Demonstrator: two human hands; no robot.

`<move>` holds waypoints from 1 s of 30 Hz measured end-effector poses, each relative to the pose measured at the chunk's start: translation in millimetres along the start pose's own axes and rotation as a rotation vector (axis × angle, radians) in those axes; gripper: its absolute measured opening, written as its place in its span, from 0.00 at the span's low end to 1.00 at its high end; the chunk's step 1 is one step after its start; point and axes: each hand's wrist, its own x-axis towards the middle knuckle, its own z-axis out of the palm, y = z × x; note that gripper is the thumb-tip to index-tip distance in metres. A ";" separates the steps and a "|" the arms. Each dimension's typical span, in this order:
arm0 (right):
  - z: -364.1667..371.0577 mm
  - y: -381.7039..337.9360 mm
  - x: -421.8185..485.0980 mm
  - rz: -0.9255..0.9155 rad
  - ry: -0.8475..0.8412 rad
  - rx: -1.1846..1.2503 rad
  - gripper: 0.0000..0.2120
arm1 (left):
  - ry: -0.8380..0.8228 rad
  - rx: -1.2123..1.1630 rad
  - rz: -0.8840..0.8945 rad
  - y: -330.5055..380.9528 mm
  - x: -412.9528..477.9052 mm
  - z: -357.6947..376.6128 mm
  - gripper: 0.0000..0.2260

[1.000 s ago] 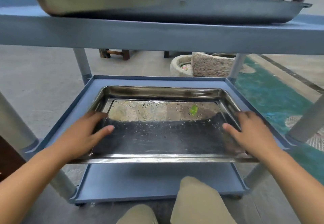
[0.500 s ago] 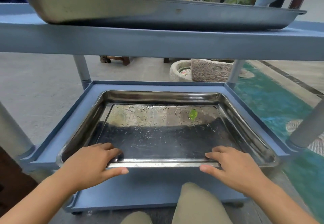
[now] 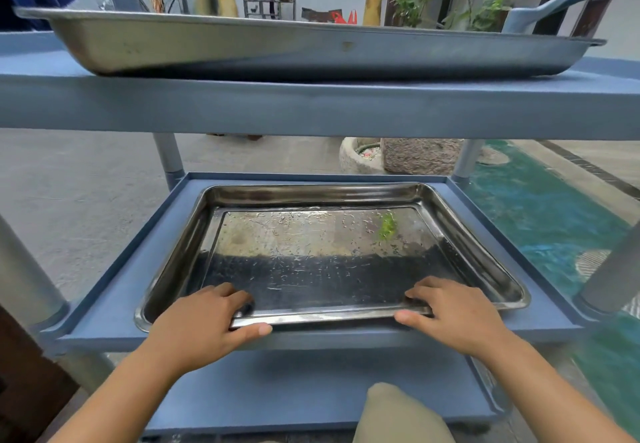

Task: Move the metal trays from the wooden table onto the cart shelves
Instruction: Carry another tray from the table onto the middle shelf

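Note:
A shiny, wet metal tray (image 3: 322,234) with a small green leaf scrap lies on the blue cart's middle shelf (image 3: 114,290). My left hand (image 3: 204,324) grips the tray's near rim at its left part, fingers inside and thumb under the edge. My right hand (image 3: 450,314) grips the same rim at its right part in the same way. A second, larger metal tray (image 3: 294,47) rests on the cart's top shelf (image 3: 311,110). The wooden table is out of view.
The cart's bottom shelf (image 3: 294,387) shows below, with my knee (image 3: 398,415) in front of it. Grey cart posts (image 3: 20,279) stand at the corners. Stone pots (image 3: 398,156) sit behind the cart on the concrete floor, and a green mat (image 3: 540,220) lies to the right.
My hands moved from the tray's sides to its near rim. The tray slid forward, from overhanging the shelf's front edge to lying fully on the middle shelf.

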 end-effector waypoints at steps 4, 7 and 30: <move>0.3 10.3 16.3 -0.016 0.032 0.009 0.46 | -0.004 -0.008 -0.073 13.7 3.7 1.0 0.37; 2.1 20.6 28.1 -0.027 0.028 0.012 0.46 | -0.002 -0.001 -0.101 21.6 7.9 2.2 0.37; 17.6 60.0 73.0 -0.159 0.050 0.032 0.37 | 0.054 0.065 -0.184 42.9 22.7 14.9 0.39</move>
